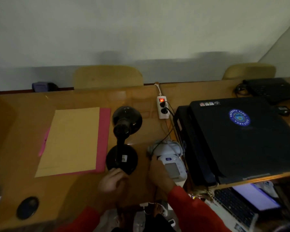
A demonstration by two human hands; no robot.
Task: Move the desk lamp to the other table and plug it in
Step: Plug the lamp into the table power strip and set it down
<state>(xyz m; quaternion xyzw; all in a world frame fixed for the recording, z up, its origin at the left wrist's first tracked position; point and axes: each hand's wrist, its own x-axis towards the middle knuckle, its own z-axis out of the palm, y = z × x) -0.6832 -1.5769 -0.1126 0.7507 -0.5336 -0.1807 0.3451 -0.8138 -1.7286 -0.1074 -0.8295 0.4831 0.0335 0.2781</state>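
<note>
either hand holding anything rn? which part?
Left hand is at the near rim of the lamp base; a closed grip can't be told. Right hand rests against the blood pressure monitor, not clearly gripping it.

The black desk lamp (122, 139) stands upright on the wooden desk (20, 141), unlit, roughly midway between the desk's left and right edges. Its round glossy base (121, 159) sits flat toward the near edge, a small white label on top. A short dark stem rises from the base and carries the domed shade (127, 119), which leans toward the far edge. Toward that far edge, right of the shade, lies the white power strip (162, 107), its switch glowing red, two dark plugs already seated.
</note>
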